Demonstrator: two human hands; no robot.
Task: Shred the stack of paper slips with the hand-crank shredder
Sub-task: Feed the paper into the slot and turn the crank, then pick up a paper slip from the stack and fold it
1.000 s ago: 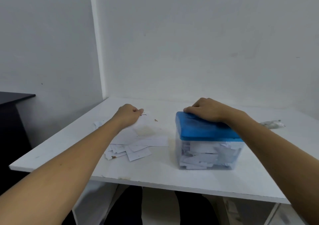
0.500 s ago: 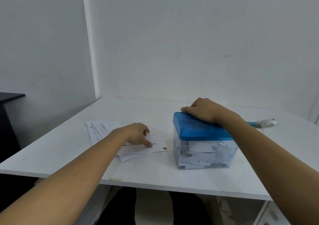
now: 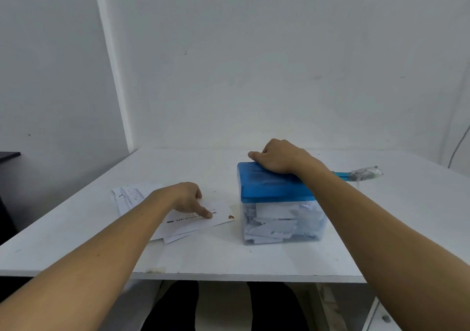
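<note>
Left hand (image 3: 187, 198) is lying low over the paper slips (image 3: 189, 225), one finger stretched out and pressing down on the top slip (image 3: 221, 212). The other fingers are tucked loosely under, so I'm reading it as pressing, not gripping. That top slip is carrying a line of dark print under the fingertip and a small brown mark (image 3: 231, 217) at its right corner. The slips are fanning out flat on the desk (image 3: 216, 257), left of the shredder (image 3: 274, 191) and near it but not touching. More printed sheets (image 3: 132, 194) are poking out behind the left forearm.

Right hand (image 3: 282, 159) is sitting palm-down on the shredder's blue lid, fingers curling over the far edge and holding it down. The thumb is lying along the top left of the lid.

Under the lid, the clear bin (image 3: 279, 229) is showing a heap of white paper pieces about half-way up. The crank (image 3: 365, 173) is sticking out to the right past my right wrist, blue arm with a greyish wrapped grip, nobody touching it.

Shredder is standing upright, middle-right of the desk. White wall (image 3: 254, 76) is running behind. A thin cable (image 3: 459, 150) is hanging at far right, and dark furniture (image 3: 7, 156) is edging in at far left.
</note>
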